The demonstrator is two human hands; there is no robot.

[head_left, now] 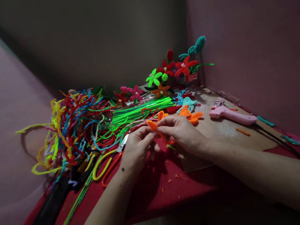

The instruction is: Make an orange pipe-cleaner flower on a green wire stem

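While our left hand [138, 146] pinches an orange petal piece [151, 125] between thumb and forefinger, our right hand [182, 130] nips it from the other side, fingertips almost meeting; the piece sits at the centre of our dial, above the red-covered surface [153, 195]. If we squeeze unevenly, we judge, the soft petal could bend out of shape or twist loose; a pull from one side alone would be the likely cause.

At three o'clock a pink glue gun [234, 116] lies on the cardboard [245, 141], its cable [274, 139] running out towards four; should our right forearm catch that cable, the gun could swing or slide, and if it is hot, which we cannot tell, it might burn us. At eight o'clock the scissors [110, 167] rest just beside our left wrist, blades pointing up towards us; a careless backward sweep could nick skin. At ten o'clock sprawls a tangled heap of fuzzy stems [70, 129]; a snagged strand could drag others over the scissors.
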